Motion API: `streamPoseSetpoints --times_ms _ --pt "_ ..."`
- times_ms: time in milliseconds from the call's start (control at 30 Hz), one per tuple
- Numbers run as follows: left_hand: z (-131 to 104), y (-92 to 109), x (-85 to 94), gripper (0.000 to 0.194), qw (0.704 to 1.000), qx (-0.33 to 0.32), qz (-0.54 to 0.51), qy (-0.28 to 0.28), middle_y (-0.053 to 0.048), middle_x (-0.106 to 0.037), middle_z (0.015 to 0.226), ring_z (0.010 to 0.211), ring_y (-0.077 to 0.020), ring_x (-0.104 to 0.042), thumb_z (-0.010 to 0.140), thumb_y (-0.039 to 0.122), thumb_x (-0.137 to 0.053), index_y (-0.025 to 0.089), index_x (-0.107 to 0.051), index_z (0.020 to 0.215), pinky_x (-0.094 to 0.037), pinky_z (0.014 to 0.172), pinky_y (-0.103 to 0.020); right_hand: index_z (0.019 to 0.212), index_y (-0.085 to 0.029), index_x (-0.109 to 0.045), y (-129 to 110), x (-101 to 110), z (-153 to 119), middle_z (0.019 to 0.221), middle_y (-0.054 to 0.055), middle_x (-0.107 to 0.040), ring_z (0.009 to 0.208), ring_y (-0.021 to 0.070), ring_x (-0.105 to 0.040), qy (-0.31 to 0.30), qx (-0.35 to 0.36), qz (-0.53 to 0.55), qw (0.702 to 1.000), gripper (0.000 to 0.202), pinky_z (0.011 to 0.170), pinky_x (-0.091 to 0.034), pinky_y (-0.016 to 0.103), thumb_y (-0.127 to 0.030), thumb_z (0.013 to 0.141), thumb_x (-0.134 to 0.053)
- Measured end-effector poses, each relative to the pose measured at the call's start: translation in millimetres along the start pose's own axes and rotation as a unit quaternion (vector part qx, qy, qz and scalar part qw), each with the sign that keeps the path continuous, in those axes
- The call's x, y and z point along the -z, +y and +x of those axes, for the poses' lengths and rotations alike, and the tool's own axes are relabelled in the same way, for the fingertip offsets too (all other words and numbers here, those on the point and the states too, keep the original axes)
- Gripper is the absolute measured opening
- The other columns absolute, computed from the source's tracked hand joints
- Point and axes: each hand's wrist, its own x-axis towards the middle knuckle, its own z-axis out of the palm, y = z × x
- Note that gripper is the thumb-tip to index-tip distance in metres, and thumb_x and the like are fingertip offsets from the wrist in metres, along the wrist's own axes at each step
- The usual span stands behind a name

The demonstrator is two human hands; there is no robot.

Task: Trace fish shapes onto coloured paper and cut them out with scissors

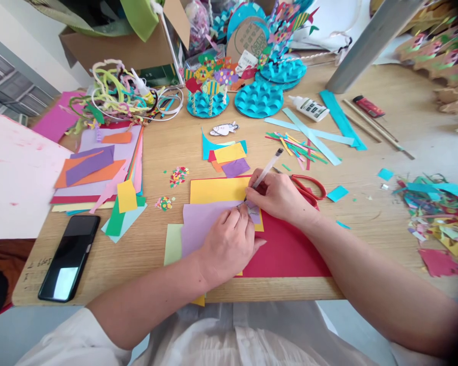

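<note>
Probably for steadiness, the left hand [229, 236], thumb spread, presses lilac paper [196, 223]; at two o'clock, the right hand [277, 195] grips a pen [269, 168].

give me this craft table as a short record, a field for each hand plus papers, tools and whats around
right hand: holds a pen, tip down by the left fingertips
left hand: rests on the lilac sheet
other papers: yellow sheet and red sheet, both partly under the lilac one
scissors: red-handled, lying beside the right hand
glue bottle: white, on its side
fish cutout: white, beyond the hands
phone: flat, at left
scrap pile: mixed colours, at right
</note>
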Motion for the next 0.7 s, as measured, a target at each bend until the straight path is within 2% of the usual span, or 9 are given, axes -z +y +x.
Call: streamPoseSetpoints --times_ms 467,700 --pt "2.2 -1.7 4.1 0.042 1.0 -0.001 -0.002 -0.013 -0.024 -0.065 0.119 0.101 -0.0289 -0.062 0.092 0.04 -0.053 0.001 -0.066 0.102 -0.048 0.087 -0.039 0.067 -0.019 -0.05 2.2 0.7 0.3 0.054 -0.003 -0.049 0.047 0.0097 -0.044 0.015 0.023 -0.021 0.999 0.008 0.05 -0.033 0.024 -0.022 0.072 -0.054" --pt "1.2 -1.7 1.6 0.041 1.0 -0.003 -0.003 -0.001 -0.024 -0.065 0.118 0.105 -0.0289 -0.062 0.093 0.038 -0.052 0.001 -0.066 0.102 -0.047 0.09 -0.039 0.066 -0.019 -0.048 0.5 1.1 0.6 0.053 -0.003 -0.05 0.047 0.0097 -0.045 0.017 0.027 -0.029 0.999 0.008 0.05 -0.033 0.024 -0.021 0.071 -0.054"
